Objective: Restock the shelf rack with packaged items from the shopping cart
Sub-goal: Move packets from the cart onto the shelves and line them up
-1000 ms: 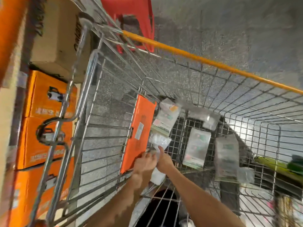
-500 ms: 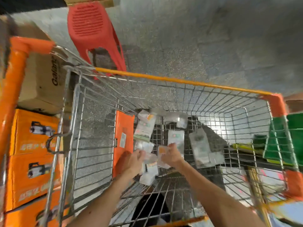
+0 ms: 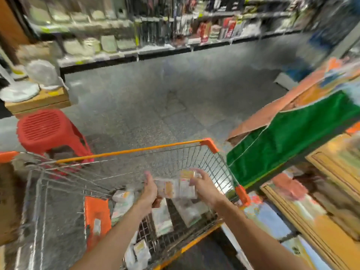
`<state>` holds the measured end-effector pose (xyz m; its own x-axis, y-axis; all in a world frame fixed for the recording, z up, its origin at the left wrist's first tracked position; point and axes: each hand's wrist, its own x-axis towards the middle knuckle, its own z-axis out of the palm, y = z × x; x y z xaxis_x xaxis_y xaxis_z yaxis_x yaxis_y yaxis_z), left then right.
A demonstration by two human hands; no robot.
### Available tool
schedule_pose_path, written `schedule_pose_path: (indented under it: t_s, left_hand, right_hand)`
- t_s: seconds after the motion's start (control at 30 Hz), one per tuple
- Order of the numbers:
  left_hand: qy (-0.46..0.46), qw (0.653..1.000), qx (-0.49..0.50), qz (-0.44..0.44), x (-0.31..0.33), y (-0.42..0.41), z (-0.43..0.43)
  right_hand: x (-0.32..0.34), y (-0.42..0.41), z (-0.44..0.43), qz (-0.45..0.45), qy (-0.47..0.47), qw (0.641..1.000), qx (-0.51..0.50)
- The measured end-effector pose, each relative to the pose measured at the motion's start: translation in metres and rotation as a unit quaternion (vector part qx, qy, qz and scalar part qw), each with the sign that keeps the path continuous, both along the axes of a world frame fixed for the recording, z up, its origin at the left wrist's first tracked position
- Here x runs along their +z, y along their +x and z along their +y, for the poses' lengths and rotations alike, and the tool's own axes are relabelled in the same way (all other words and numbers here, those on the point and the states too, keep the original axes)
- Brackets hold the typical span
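A wire shopping cart (image 3: pixel 128 152) with an orange rim stands in front of me. Above its basket, my left hand (image 3: pixel 149 190) and my right hand (image 3: pixel 202 185) together hold a small stack of clear packaged items (image 3: pixel 176 188), one hand on each end. More packaged items (image 3: pixel 161 219) lie on the cart's floor, and an orange box (image 3: pixel 96 217) leans against its left inner wall. A shelf rack (image 3: pixel 321 193) with blurred goods rises at the right. The view is motion-blurred.
A red plastic stool (image 3: pixel 46 129) stands beyond the cart's left corner, with a cardboard box (image 3: pixel 37 101) behind it. A green and orange box (image 3: pixel 292 133) sits on the right rack. Stocked shelves (image 3: pixel 155 34) line the far side of the grey aisle floor.
Both hands have risen out of the cart's bottom with a stack of packets. The view has swung up from the cart's inside to the aisle and right rack.
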<state>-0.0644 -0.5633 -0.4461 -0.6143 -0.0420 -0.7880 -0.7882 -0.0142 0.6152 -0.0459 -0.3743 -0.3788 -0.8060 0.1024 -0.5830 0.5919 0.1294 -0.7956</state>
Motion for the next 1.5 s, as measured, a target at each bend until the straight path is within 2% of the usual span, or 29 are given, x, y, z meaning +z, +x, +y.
schedule_pose_path:
  t_s: [0.1,0.2,0.27,0.43,0.57,0.77,0.83,1.0,1.13,1.23,1.3,1.4,1.5]
  left_hand:
    - [0.03,0.996,-0.033,0.071,0.063,-0.003,0.064]
    - [0.094,0.979,-0.102,0.153,0.13,-0.001,0.126]
    - [0.143,0.958,-0.146,0.2,0.172,0.007,0.174]
    - [0.274,0.898,-0.23,0.257,0.255,0.037,0.277]
    - [0.295,0.846,-0.327,0.3,0.307,0.079,0.349]
    - [0.239,0.774,-0.435,0.392,0.352,0.105,0.427]
    - [0.236,0.754,-0.435,0.432,0.364,0.104,0.446]
    - [0.216,0.737,-0.41,0.492,0.393,0.099,0.497]
    - [0.186,0.731,-0.393,0.526,0.414,0.073,0.538]
    - [0.119,0.715,-0.396,0.563,0.422,0.052,0.569]
    - [0.061,0.688,-0.387,0.61,0.425,0.037,0.587]
    - [-0.067,0.611,-0.375,0.694,0.432,0.01,0.611]
    - [-0.177,0.551,-0.371,0.726,0.434,-0.005,0.628]
  right_hand:
    - [0.05,0.021,0.05,0.048,0.004,0.997,-0.064]
    - [0.106,0.042,0.092,0.113,-0.014,0.985,-0.126]
    - [0.143,0.063,0.131,0.164,-0.005,0.971,-0.172]
    - [0.222,0.114,0.227,0.28,0.028,0.921,-0.269]
    - [0.271,0.162,0.291,0.344,0.043,0.88,-0.324]
    - [0.323,0.222,0.36,0.366,0.082,0.832,-0.408]
    - [0.336,0.235,0.37,0.376,0.099,0.827,-0.406]
    - [0.338,0.234,0.408,0.39,0.118,0.824,-0.395]
    - [0.352,0.215,0.433,0.366,0.212,0.817,-0.391]
    - [0.362,0.199,0.453,0.321,0.321,0.808,-0.377]
    - [0.364,0.188,0.463,0.275,0.398,0.796,-0.363]
    - [0.36,0.164,0.484,0.194,0.535,0.75,-0.338]
    - [0.353,0.146,0.499,0.139,0.611,0.709,-0.325]
